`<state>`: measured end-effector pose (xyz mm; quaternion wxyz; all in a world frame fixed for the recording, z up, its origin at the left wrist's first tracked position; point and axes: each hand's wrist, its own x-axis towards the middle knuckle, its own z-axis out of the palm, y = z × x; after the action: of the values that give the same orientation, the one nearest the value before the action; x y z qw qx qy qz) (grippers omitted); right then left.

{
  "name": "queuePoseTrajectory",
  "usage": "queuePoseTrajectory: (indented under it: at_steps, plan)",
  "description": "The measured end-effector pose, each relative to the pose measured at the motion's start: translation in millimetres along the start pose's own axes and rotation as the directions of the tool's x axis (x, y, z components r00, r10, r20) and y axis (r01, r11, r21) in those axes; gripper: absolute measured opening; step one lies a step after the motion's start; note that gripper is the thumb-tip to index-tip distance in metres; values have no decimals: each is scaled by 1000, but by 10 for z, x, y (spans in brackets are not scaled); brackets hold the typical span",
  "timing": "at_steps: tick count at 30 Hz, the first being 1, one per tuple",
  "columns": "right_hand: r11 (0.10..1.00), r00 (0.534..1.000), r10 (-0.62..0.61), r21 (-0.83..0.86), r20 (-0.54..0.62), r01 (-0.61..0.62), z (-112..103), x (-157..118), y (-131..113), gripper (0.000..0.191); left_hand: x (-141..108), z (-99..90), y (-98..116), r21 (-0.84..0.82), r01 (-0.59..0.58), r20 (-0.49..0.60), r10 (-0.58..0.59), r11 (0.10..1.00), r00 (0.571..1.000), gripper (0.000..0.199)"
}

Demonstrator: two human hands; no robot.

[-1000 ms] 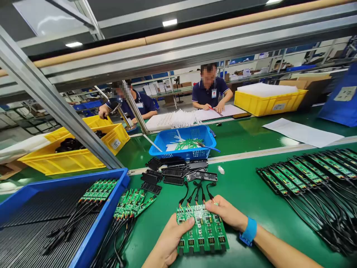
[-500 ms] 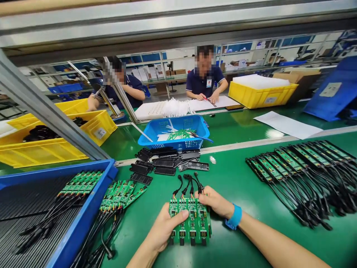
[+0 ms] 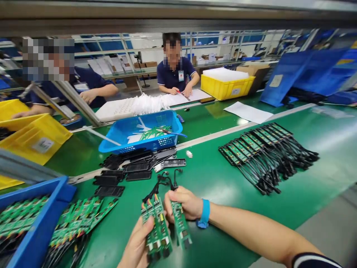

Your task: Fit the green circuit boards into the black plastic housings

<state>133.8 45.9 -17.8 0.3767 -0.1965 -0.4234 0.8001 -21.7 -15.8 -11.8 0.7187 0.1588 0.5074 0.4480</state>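
My left hand point(image 3: 138, 240) is closed around a panel of green circuit boards point(image 3: 158, 229) standing side by side, its thumb on their face. Short black cables rise from the top of these boards on coloured wires. Beside it, my right hand point(image 3: 186, 203), with a blue band at the wrist, grips a single circuit board point(image 3: 181, 225) near its top, below its black cable. A narrow gap shows between this board and the panel. Beyond my hands lie several black plastic casings point(image 3: 138, 166).
Cabled boards in black casings point(image 3: 251, 143) lie in a row at right. Loose cabled boards point(image 3: 78, 219) lie at left by a blue tray point(image 3: 60, 208). A blue basket point(image 3: 142, 145) and yellow bins point(image 3: 227, 87) stand farther back. Two people point(image 3: 176, 76) sit across the bench.
My right hand has drawn one board away from the right side of the panel. The view has turned to the right. A co-worker at left has lowered a hand from the face.
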Motion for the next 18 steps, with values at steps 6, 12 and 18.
queuePoseTrajectory:
  at_steps: [6,12,18]
  plan:
    - [967,998,-51,-249,39,59,-123,-34,-112,43,27,80,87,466,-186,35,192,865,981,48]
    - [995,1000,-31,-99,6,31,-16,-62,-43,46,28,150,-43,296,-172,61,161,940,985,50]
    - [1000,1000,-12,21,-8,12,50,-71,19,40,41,211,-193,-63,-108,128,115,992,985,44]
